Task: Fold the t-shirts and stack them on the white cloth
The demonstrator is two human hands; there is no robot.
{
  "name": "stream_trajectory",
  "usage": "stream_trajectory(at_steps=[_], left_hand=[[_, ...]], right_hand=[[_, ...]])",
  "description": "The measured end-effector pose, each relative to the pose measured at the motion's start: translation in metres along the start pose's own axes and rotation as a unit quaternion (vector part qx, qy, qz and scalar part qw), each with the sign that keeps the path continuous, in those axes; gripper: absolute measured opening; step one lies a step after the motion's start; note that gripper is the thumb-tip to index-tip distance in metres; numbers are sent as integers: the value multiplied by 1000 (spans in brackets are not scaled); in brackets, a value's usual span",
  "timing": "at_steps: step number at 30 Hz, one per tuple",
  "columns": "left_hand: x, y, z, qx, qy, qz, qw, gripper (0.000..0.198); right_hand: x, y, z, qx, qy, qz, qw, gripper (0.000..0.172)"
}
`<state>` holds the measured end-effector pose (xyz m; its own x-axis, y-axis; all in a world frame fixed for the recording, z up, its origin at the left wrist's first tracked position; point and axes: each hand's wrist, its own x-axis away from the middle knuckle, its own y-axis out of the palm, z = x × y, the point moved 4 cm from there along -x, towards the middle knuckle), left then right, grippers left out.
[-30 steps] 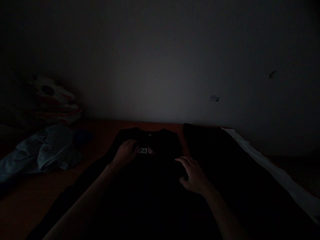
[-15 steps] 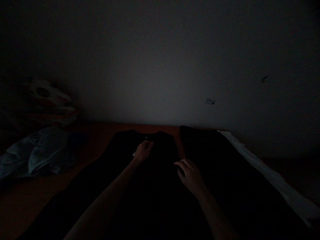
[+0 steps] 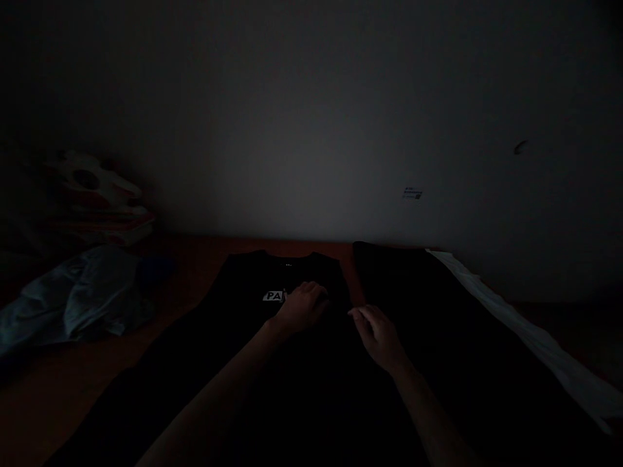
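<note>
A black T-shirt (image 3: 233, 305) lies spread out, neckline at the far end, with a white chest print reading "PA" (image 3: 273, 296) partly covered. Across the chest, beside the print, rests my left hand (image 3: 302, 306); its fingers are loosely bent over the cloth and look open. My right hand (image 3: 378, 336) is at the shirt's right edge, fingertips drawn together on what appears to be its dark fabric. The dim light hides the exact contact of both hands.
Another black garment (image 3: 403, 279) lies to the right, with white cloth (image 3: 491, 295) along its far side. Left are a crumpled grey-blue cloth (image 3: 82, 295) and a white-and-red stack (image 3: 102, 194) on the reddish-brown surface (image 3: 195, 250). A pale wall (image 3: 302, 130) stands behind.
My left hand has slid right and slightly nearer across the chest, uncovering part of the print. My right hand's thumb and fingers have come closer together near the shirt's edge.
</note>
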<state>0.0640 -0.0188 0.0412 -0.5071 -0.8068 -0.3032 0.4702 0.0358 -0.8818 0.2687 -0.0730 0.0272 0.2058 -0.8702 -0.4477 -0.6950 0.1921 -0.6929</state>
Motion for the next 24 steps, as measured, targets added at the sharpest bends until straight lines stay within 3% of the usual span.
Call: stream_trajectory(at_steps=[3, 6, 9, 12, 15, 18, 21, 24], left_hand=[[6, 15, 21, -17, 37, -40, 998, 39], [14, 28, 27, -41, 51, -64, 996, 62], [20, 35, 28, -49, 45, -82, 994, 66], [23, 38, 29, -53, 39, -86, 994, 68], [26, 44, 28, -54, 8, -69, 996, 73], [29, 51, 23, -62, -57, -28, 996, 89], [28, 52, 15, -60, -92, -8, 994, 105], [23, 43, 3, -61, -96, -12, 993, 97]], right_hand=[[-21, -3, 10, -16, 63, 32, 997, 40], [-59, 11, 13, 48, 110, -54, 991, 46], [-97, 39, 11, 127, 125, -141, 974, 49], [-120, 70, 13, 159, 138, -183, 960, 54], [-128, 91, 24, 197, 184, -206, 941, 67], [-130, 96, 36, 222, 212, -214, 927, 76], [-130, 95, 43, 235, 197, -210, 928, 75], [-128, 94, 47, 245, 179, -196, 932, 73]])
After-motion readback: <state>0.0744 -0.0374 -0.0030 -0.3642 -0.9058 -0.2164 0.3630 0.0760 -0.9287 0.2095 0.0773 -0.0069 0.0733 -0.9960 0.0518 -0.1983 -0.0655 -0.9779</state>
